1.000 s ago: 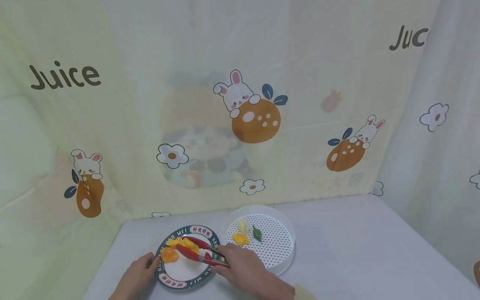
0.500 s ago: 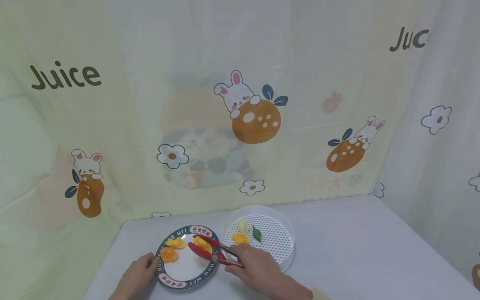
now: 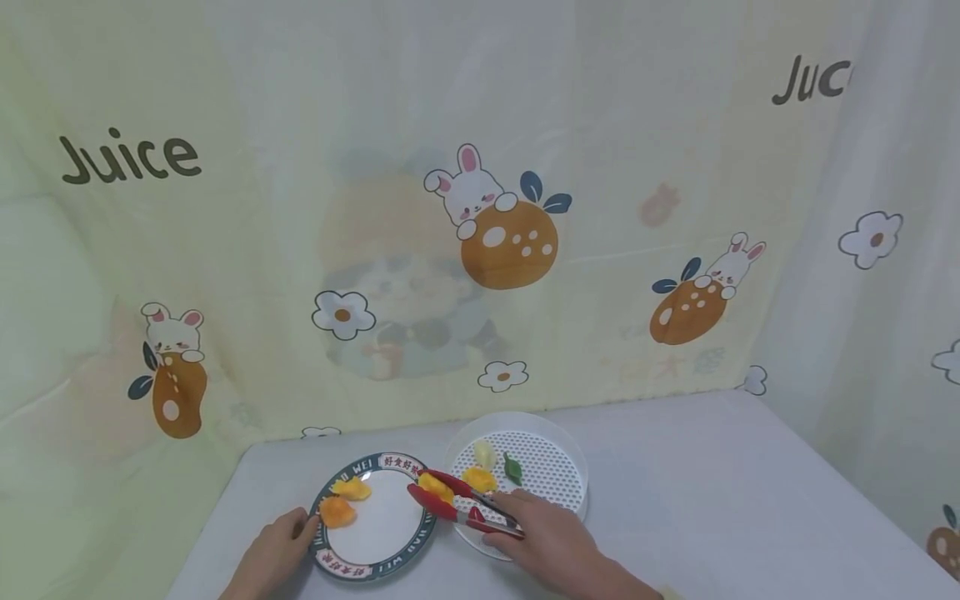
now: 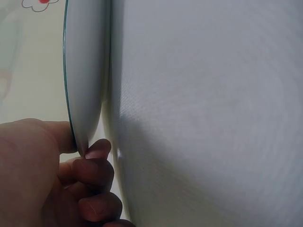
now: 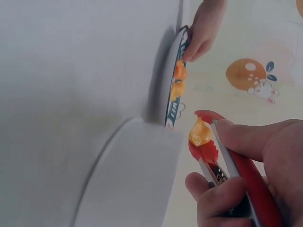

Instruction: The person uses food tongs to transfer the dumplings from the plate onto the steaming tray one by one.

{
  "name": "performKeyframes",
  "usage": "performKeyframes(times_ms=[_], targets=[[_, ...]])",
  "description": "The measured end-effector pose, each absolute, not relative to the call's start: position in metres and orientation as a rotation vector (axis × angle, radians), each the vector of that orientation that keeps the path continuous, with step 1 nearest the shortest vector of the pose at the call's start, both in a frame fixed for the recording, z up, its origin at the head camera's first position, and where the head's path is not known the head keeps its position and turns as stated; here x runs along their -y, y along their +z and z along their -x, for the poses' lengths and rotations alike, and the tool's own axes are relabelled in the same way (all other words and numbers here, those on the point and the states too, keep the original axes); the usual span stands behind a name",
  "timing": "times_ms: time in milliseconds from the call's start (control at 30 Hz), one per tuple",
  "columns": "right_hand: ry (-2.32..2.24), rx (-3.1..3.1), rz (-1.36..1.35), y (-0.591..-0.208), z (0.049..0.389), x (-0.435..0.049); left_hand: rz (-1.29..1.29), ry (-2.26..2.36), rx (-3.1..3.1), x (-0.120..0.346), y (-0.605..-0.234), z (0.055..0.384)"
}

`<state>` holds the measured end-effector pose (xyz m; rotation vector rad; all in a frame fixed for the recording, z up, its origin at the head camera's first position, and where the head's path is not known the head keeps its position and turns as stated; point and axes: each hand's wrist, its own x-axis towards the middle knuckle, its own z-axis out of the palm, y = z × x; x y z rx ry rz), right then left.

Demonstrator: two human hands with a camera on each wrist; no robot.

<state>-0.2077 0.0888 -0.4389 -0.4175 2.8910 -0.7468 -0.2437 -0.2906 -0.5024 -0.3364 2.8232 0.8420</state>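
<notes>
My left hand [image 3: 274, 550] pinches the left rim of a plate [image 3: 375, 575] with a dark green lettered border, thumb above and fingers beneath in the left wrist view. A yellow dumpling-like piece [image 3: 352, 488] and an orange one [image 3: 337, 512] lie on its left side. My right hand [image 3: 551, 537] grips metal tongs [image 3: 487, 510] with red tips. Between those tips is another yellow dumpling-like piece [image 5: 200, 133], held over the gap where plate and basket meet. The round white perforated basket [image 3: 573, 467] contains a pale piece [image 3: 484, 455], a yellow piece [image 3: 478, 479] and a green leaf-shaped piece [image 3: 513, 468].
Plate and basket stand side by side on a white-covered table [image 3: 697, 500]. A printed curtain [image 3: 600, 125] with rabbits and fruit hangs right behind the table, and another curtain side [image 3: 885, 333] closes off the right.
My right hand has carried the tongs rightward from the plate toward the basket, lifting one yellow piece off. The left hand keeps its hold on the rim.
</notes>
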Motion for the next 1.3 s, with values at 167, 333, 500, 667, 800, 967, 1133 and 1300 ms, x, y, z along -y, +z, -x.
performKeyframes(times_ms=[167, 333, 500, 667, 800, 967, 1133, 1300], targets=[[-0.774, -2.93, 0.368, -0.435, 0.208, -0.102, 0.345, 0.844, -2.817, 0.292, -0.503, 0.243], [-0.769, -2.961, 0.301, -0.431, 0.21, -0.116, 0.345, 0.845, -2.816, 0.292, -0.502, 0.243], [-0.731, -2.986, 0.252, -0.431, 0.211, -0.13, 0.342, 0.842, -2.821, 0.291, -0.501, 0.242], [-0.679, -2.972, 0.203, -0.431, 0.211, -0.143, 0.343, 0.845, -2.817, 0.291, -0.502, 0.242], [-0.638, -2.957, 0.189, -0.428, 0.213, -0.153, 0.338, 0.849, -2.809, 0.291, -0.503, 0.242], [-0.599, -2.947, 0.2, -0.423, 0.217, -0.164, 0.332, 0.851, -2.809, 0.292, -0.504, 0.242], [-0.593, -2.931, 0.195, -0.42, 0.219, -0.168, 0.332, 0.843, -2.817, 0.292, -0.505, 0.243], [-0.565, -2.917, 0.171, -0.416, 0.218, -0.172, 0.335, 0.845, -2.819, 0.292, -0.506, 0.243]])
